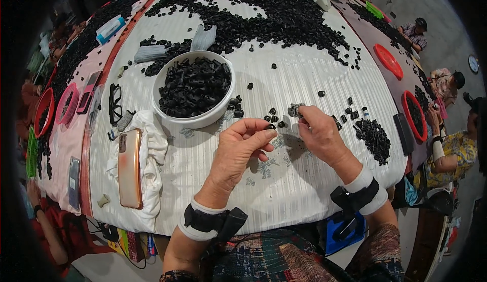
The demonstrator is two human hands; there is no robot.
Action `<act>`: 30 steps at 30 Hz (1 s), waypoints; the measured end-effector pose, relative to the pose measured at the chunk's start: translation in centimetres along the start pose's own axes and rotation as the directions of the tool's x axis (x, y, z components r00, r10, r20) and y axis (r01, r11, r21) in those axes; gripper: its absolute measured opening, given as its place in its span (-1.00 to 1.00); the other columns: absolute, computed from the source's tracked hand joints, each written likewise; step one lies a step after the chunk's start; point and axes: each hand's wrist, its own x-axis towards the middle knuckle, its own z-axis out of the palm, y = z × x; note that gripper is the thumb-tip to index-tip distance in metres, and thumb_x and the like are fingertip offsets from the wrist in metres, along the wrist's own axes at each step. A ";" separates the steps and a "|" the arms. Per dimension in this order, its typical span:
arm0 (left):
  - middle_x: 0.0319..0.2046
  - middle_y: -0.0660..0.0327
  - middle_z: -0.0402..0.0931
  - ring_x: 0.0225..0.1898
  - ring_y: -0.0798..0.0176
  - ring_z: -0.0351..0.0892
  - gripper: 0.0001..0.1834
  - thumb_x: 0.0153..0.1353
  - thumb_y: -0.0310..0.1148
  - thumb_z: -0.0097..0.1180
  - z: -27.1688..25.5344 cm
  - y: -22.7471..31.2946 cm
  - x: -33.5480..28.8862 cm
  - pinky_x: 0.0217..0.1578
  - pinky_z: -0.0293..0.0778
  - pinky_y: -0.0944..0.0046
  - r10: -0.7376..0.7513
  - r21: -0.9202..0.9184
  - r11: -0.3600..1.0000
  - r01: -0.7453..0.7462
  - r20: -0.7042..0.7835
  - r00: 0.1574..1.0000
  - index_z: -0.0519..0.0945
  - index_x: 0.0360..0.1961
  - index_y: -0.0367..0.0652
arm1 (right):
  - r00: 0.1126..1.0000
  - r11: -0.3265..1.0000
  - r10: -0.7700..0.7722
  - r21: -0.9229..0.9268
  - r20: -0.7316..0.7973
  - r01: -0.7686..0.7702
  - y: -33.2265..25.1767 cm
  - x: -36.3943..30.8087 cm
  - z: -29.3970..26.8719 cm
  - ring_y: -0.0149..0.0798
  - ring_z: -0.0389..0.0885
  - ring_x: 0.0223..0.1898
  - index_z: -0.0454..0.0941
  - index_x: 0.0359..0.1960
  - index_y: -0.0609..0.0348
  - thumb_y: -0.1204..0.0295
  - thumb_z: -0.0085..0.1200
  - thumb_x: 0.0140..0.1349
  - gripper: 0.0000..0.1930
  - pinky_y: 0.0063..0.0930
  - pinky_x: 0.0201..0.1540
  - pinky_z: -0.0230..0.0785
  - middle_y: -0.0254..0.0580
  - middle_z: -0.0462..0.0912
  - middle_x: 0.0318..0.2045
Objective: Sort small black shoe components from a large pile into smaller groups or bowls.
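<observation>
My left hand point(234, 150) is closed in a pinch on a small black plastic part point(271, 127), held above the middle of the table. To its right, my right hand point(323, 134) is bent downward with thumb and forefinger together. A small grey clump point(296, 110) shows at those fingertips; whether it is gripped or lies on the cloth I cannot tell. Several loose black parts point(273, 111) lie just beyond my left fingertips. A white bowl point(223, 115) filled with black plastic pieces point(195, 86) stands to the left. Right of my right hand is a small heap of thin black pieces point(374, 141).
A large heap of black parts point(264, 18) covers the table's far side. On the left lie a phone point(130, 168) on white cloth point(152, 155) and eyeglasses point(115, 103). A dark oblong case point(403, 134) lies at the right edge. Other people work at both neighbouring tables.
</observation>
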 end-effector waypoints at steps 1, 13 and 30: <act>-0.34 0.09 0.61 -0.49 0.40 0.60 -0.82 0.14 -0.50 0.17 0.0 0.0 -0.1 -0.59 0.54 0.51 -0.001 -0.002 1.000 0.001 -0.012 1.000 0.53 -0.21 -0.25 | 0.999 1.000 -0.004 -0.004 -0.041 0.004 0.1 -0.1 0.1 -0.02 0.52 -0.40 0.42 -0.27 0.31 0.68 -0.01 0.03 -0.81 -0.26 -0.37 0.40 -0.04 0.47 -0.46; -0.42 0.15 0.58 -0.50 0.43 0.58 -0.75 0.10 -0.48 0.23 0.0 0.0 -0.1 -0.58 0.51 0.54 -0.012 -0.016 1.000 0.011 -0.031 0.999 0.51 -0.19 -0.32 | 0.993 0.983 -0.093 -0.151 0.069 0.103 -1.7 0.2 -1.6 -0.05 0.52 -0.41 0.47 -0.30 0.27 0.69 -0.01 0.01 -0.81 -0.26 -0.35 0.43 -0.08 0.48 -0.48; -0.47 0.23 0.56 -0.48 0.45 0.57 -0.73 0.07 -0.45 0.27 0.0 -0.2 -0.2 -0.58 0.48 0.54 -0.012 -0.013 1.000 0.012 0.008 1.000 0.54 -0.21 -0.31 | 0.998 0.997 0.025 -0.068 0.051 -0.021 -0.9 0.0 -0.7 -0.03 0.55 -0.36 0.38 -0.13 0.27 0.68 -0.01 -0.01 -0.67 -0.26 -0.34 0.43 -0.04 0.50 -0.40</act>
